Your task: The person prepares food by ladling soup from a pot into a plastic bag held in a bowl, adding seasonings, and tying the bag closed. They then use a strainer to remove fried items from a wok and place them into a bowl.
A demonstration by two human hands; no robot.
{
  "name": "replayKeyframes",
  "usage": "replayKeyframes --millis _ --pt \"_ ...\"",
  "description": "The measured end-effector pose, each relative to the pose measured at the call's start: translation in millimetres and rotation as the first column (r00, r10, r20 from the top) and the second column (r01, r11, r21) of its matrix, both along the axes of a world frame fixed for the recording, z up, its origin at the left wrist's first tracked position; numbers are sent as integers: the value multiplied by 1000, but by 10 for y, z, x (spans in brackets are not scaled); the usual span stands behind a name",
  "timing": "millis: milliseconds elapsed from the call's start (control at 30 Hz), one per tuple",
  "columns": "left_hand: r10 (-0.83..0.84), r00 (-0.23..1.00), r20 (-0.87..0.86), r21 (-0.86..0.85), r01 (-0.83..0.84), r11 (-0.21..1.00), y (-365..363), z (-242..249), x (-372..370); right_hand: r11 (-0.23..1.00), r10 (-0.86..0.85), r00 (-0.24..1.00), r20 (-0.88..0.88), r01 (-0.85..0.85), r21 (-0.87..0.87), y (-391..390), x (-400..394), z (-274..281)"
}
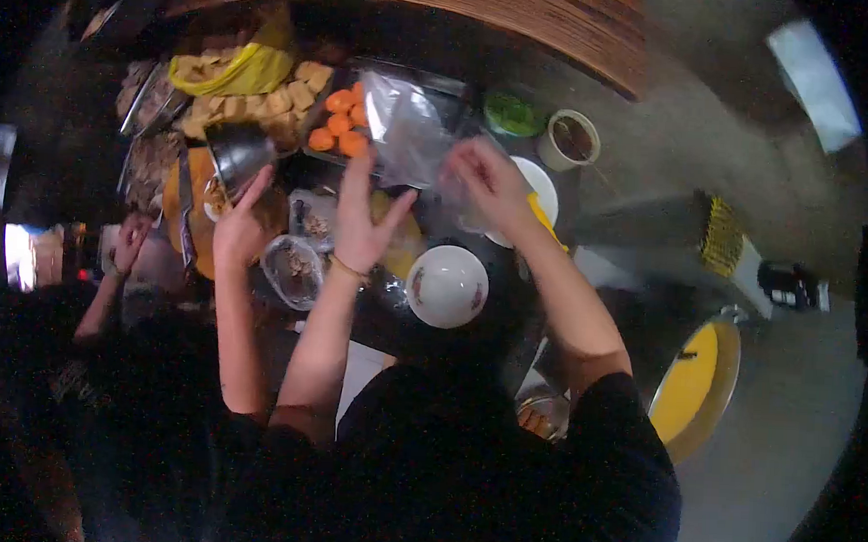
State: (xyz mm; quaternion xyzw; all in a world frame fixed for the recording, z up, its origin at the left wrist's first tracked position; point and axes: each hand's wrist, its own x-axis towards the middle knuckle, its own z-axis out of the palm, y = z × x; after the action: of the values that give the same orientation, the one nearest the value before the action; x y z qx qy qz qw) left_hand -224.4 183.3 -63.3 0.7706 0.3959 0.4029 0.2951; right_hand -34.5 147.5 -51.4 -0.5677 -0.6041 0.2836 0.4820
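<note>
My left hand (363, 227) is stretched out with thumb and fingers apart, at the lower left edge of a clear plastic bag (402, 124). To its right, the fingers of my right hand (491, 186) are curled together on the filmy plastic, slightly blurred. Behind my left fingertips, orange yolk-like balls (339, 122) lie on a dark tray (447, 86). A white bowl (447, 287) with a small painted pattern stands below my hands. Beside my left wrist are two plastic-lined containers of chopped food (296, 270).
At left, a co-worker's hand (237, 233) holds a metal bowl (240, 156) over a round wooden board (180, 202) with a knife. Tan blocks (267, 104), a green-filled tub (511, 115), a sauce tub (570, 141) and a pan of yellow liquid (686, 379) surround the work area.
</note>
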Motion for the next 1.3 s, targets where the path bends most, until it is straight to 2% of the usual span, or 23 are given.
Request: replayKeyframes --millis 67,133,167,233,267,333,433,467,500,567,633,667,700,733,767,800,833,900,1000,1033,1100,1200,1300 --pt "-8 992 125 116 -7 993 41 154 195 977 143 928 -344 -188 -103 -527 174 344" --pt "-399 884 244 -176 445 878 19 202 360 980 43 901 -431 -121 -155 -1007 356 611" --pt "-452 856 249 -190 501 844 -64 266 420 977 -10 857 -515 -101 -186 -1276 424 711" --pt "-806 434 403 -596 792 129 -342 426 611 955 -229 772 -593 59 -292 -1798 577 740" --pt "-757 518 400 -556 793 249 -734 566 708 951 -273 743 -611 112 -288 -2039 635 712" --pt "-856 437 275 -758 647 87 -1034 253 850 921 -386 623 -680 217 -324 -2650 666 567" --pt "-717 624 310 -843 529 96 -1957 29 866 831 -536 355 -766 381 -405 -3707 344 -55" --pt "-659 681 319 -882 468 56 -2310 -2 842 797 -552 413 -724 516 -314 -4093 135 -539" --pt "-766 579 282 -912 409 -26 -2495 -133 736 754 -578 474 -664 622 -212 -4522 -140 -1044" --pt "-870 428 245 -943 315 -110 -2690 -603 471 540 -777 -83 -624 424 -727 -5347 -867 -1645" --pt "-968 135 211 -911 386 -145 -3054 -922 186 387 -890 -206 -406 128 -913 -6254 -1647 -2479" --pt "-972 102 210 -917 366 -159 -3262 -1016 120 246 -927 -241 -289 193 -950 -6577 -1929 -2453" --pt "-931 273 244 -934 323 -150 -3461 -1080 36 96 -946 -278 -166 249 -964 -6902 -2215 -2428" --pt "-860 442 255 -950 280 -138 -3649 -1150 -34 28 -946 -319 -64 117 -993 -7391 -2639 -3139" --pt "-870 428 246 -955 262 -141 -3796 -1202 -25 -34 -935 -351 39 -19 -999 -7875 -3064 -3850" --pt "-911 374 175 -968 235 -90 -3935 -1187 61 -213 -977 -23 212 204 -956 -8154 -3269 -4119" --pt "-942 318 107 -975 220 -37 -4093 -1210 121 -393 -818 237 524 435 -810 -8428 -3468 -4372" --pt "-870 470 152 -956 294 -8 -4335 -1296 90 -527 -769 155 621 396 -752 -8602 -3372 -4168" --pt "-958 93 -272 -942 180 284 -4223 -1501 166 -648 -706 71 705 338 -683 -8790 -3202 -4321" --pt "-937 310 -160 -973 114 203 -4285 -1471 138 -649 -714 58 697 316 -692 -8821 -3134 -4416" --pt "-855 516 -49 -991 82 106 -4449 -1443 164 -650 -723 36 690 301 -697 -8916 -3117 -4679" --pt "-925 271 -267 -758 534 375 -4473 -1521 93 -566 -718 211 664 379 -732 -9022 -3058 -4838" --pt "-879 478 -4 -857 450 249 -4557 -1573 103 -535 -655 294 696 470 -702 -9041 -3128 -4847"
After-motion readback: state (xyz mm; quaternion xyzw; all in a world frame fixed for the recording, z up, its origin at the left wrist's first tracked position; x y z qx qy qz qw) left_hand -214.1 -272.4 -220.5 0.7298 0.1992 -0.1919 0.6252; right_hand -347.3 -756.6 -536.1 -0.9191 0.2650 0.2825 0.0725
